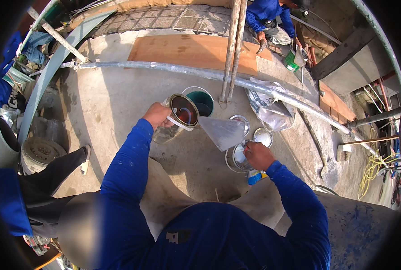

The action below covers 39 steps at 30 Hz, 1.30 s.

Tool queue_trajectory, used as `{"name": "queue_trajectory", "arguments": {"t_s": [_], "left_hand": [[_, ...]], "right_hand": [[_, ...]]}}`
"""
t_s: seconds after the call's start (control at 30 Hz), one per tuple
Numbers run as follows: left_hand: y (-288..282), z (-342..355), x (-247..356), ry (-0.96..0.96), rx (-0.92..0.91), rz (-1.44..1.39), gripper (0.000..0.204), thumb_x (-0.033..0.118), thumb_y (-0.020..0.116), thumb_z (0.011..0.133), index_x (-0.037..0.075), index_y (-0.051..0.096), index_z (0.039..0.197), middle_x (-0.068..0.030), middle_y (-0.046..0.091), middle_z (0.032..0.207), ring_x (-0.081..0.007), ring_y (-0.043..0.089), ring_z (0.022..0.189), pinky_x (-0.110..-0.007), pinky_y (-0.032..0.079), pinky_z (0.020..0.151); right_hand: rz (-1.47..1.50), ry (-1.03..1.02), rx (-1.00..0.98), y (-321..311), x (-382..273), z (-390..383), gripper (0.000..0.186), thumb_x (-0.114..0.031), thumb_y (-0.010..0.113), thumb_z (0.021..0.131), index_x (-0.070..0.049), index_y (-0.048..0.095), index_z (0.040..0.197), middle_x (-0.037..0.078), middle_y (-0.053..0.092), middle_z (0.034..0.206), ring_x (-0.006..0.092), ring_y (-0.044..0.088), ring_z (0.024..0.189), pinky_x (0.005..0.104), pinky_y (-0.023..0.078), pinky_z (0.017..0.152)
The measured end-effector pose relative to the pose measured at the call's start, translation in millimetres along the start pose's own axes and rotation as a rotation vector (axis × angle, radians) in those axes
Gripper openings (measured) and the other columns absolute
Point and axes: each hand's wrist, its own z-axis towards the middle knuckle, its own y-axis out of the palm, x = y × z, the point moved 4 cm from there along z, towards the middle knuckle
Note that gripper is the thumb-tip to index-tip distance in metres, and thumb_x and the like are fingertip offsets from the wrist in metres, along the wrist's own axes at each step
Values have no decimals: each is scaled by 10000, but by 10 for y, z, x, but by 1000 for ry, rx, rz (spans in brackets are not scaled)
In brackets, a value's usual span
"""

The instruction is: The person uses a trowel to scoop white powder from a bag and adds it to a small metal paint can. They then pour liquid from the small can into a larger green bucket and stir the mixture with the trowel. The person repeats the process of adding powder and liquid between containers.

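My left hand [157,116] is closed on a tilted tin can [184,110] with a dark amber inside and a pale strap-like handle. My right hand [260,155] grips a broad putty knife [223,132], its wide grey blade angled left toward the can's lower side. Under the right hand stands an open metal tin [233,161], partly hidden by the hand. Just beyond it lie a round metal lid [262,137] and another round shiny piece [239,119], partly covered by the blade. Behind the tilted can is a dark green bucket [200,102] with a white rim.
A metal pipe [164,67] crosses beyond the bucket, near upright poles [232,54]. A white sack [272,108] lies right of them. Far right, another person [272,22] crouches by a green tin [293,60]. At left are a tyre [40,153] and someone's leg [58,168].
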Motion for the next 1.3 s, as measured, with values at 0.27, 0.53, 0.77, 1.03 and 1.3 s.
{"name": "queue_trajectory", "arguments": {"t_s": [0.27, 0.53, 0.77, 1.03, 1.3], "left_hand": [[124, 40, 77, -4, -36, 47, 241, 99, 616, 977, -127, 673, 1041, -199, 720, 893, -294, 743, 740, -419, 662, 667], [91, 107, -6, 4, -30, 78, 206, 128, 602, 1030, -73, 635, 1064, -182, 716, 911, -284, 738, 740, -418, 656, 655], [68, 74, -15, 2, -44, 69, 165, 132, 592, 1036, -28, 620, 1066, -168, 719, 907, -273, 740, 743, -387, 639, 631], [61, 56, -53, 24, -55, 58, 137, 125, 594, 1016, -3, 611, 1059, -169, 719, 907, -269, 734, 739, -397, 640, 650], [68, 37, -39, 20, -61, 66, 133, 127, 597, 1015, 2, 610, 1059, -165, 718, 922, -265, 732, 748, -391, 636, 647]], "right_hand": [[-63, 43, 18, 201, 126, 120, 268, -269, 644, 980, -13, 673, 1053, 245, 729, 1105, 476, 706, 1013, 561, 553, 897], [-58, -6, 77, 304, 322, 360, 235, -250, 657, 955, -26, 680, 1021, 228, 737, 1080, 454, 709, 1008, 549, 552, 892], [-33, -32, 108, 450, 548, 550, 210, -232, 663, 948, -29, 683, 1000, 223, 739, 1074, 451, 706, 999, 543, 552, 878], [-25, -50, 159, 546, 515, 580, 215, -225, 664, 940, -31, 677, 1032, 210, 730, 1100, 450, 708, 994, 552, 555, 882], [17, -55, 195, 730, 687, 678, 225, -231, 668, 930, -34, 686, 1038, 227, 732, 1091, 463, 706, 981, 561, 547, 883]]}}
